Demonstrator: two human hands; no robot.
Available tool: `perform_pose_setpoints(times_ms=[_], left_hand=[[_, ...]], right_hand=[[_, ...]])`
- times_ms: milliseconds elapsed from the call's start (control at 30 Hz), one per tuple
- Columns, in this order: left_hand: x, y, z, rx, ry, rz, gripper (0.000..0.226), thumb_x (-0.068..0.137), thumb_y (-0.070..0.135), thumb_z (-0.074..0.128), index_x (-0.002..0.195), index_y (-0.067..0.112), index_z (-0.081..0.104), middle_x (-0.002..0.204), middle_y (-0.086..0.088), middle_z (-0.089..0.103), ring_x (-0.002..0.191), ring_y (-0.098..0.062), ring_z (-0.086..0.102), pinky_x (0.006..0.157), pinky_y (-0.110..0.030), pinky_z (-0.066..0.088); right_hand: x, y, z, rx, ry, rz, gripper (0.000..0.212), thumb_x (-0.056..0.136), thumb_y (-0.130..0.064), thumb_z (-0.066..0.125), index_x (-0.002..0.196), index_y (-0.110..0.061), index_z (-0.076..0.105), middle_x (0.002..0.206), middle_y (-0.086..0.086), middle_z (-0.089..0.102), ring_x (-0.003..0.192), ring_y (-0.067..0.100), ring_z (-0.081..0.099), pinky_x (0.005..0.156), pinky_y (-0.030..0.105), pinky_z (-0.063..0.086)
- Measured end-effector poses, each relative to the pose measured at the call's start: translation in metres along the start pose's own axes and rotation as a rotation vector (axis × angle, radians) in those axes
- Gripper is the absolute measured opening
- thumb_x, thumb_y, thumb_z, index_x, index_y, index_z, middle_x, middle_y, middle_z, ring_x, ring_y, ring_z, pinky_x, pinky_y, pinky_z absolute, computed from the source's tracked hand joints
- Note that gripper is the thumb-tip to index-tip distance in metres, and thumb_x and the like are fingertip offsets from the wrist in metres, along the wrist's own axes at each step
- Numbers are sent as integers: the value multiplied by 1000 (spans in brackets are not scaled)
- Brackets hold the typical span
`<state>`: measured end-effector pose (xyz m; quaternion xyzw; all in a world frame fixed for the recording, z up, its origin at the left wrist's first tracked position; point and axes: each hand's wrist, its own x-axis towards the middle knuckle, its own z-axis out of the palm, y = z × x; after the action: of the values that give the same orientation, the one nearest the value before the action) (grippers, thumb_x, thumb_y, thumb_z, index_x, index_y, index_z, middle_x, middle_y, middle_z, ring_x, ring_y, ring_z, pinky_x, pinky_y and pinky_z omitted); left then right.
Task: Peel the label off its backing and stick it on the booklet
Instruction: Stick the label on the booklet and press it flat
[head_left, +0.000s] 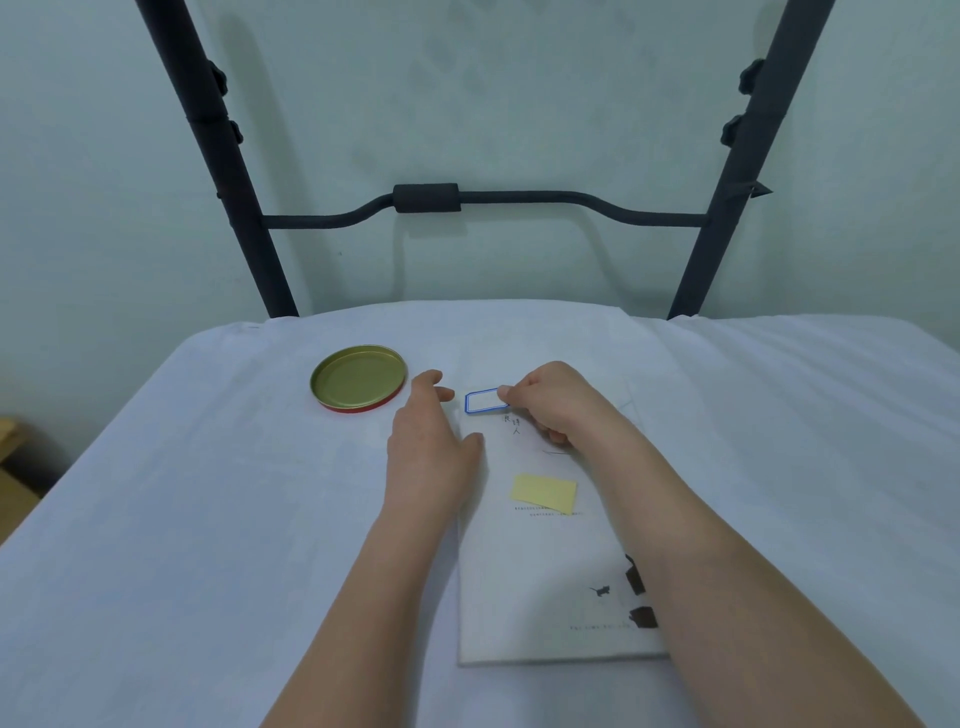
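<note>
A white booklet (545, 566) lies flat on the white sheet, its long side running away from me. My right hand (556, 402) pinches the right end of a small white label with a blue border (480, 401) at the booklet's far left corner. Whether the label touches the cover I cannot tell. My left hand (428, 441) rests palm down on the sheet at the booklet's left edge, fingers spread, holding nothing. A yellow rectangle of backing paper (544, 492) lies loose on the middle of the cover.
A round gold tin lid with a red rim (358, 378) sits on the sheet to the left of my left hand. A black metal frame (519, 200) stands behind the bed's far edge against a pale wall.
</note>
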<state>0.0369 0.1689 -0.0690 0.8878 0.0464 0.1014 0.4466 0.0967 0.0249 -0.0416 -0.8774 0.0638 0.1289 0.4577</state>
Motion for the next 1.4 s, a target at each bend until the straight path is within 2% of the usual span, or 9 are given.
perform_pose_setpoints(times_ms=[100, 200, 367, 567, 967, 1200, 1400], left_hand=[[0, 0, 1, 1, -12, 4, 72, 76, 9, 67, 139, 20, 33, 130, 4, 56, 119, -20, 49, 99, -39, 42], [0, -1, 2, 16, -19, 19, 72, 77, 10, 66, 139, 19, 32, 130, 5, 56, 119, -20, 49, 98, -37, 41], [-1, 0, 1, 40, -21, 32, 71, 78, 10, 65, 140, 18, 32, 132, 5, 56, 122, -20, 48, 101, -40, 40], [-2, 3, 1, 92, -31, 68, 68, 81, 8, 62, 142, 15, 32, 136, 6, 56, 123, -23, 48, 103, -45, 37], [-3, 5, 2, 189, -53, 94, 60, 86, 13, 58, 141, 15, 36, 140, -2, 51, 127, -27, 43, 104, -44, 35], [-4, 6, 4, 256, -76, 118, 57, 88, 11, 53, 142, 16, 37, 139, -4, 51, 127, -27, 44, 102, -38, 32], [-4, 8, 2, 190, -79, 88, 70, 86, 8, 55, 148, 13, 23, 147, 1, 47, 130, -26, 44, 106, -41, 34]], right_hand=[[0, -1, 0, -33, 11, -13, 22, 88, -28, 63, 77, -15, 48, 57, 5, 32, 44, 19, 25, 46, 24, 21], [0, -1, 1, -78, 24, -32, 32, 88, -27, 62, 68, -16, 40, 56, 4, 29, 44, 20, 23, 46, 26, 19], [-2, -2, 2, -91, 38, -34, 28, 87, -26, 61, 70, -14, 43, 56, 4, 29, 45, 20, 23, 47, 27, 19], [-2, -2, 3, -96, 54, -39, 42, 87, -23, 62, 58, -17, 31, 52, 2, 26, 44, 21, 22, 46, 28, 18], [1, -5, 3, -165, 51, -52, 21, 85, -22, 60, 73, -12, 46, 56, 4, 31, 49, 23, 27, 51, 28, 23], [2, -5, 4, -175, 53, -44, 28, 85, -19, 58, 65, -13, 39, 53, 4, 30, 47, 22, 27, 49, 28, 23], [2, -6, 5, -181, 62, -41, 28, 85, -19, 59, 66, -13, 39, 53, 4, 31, 47, 23, 28, 50, 29, 24]])
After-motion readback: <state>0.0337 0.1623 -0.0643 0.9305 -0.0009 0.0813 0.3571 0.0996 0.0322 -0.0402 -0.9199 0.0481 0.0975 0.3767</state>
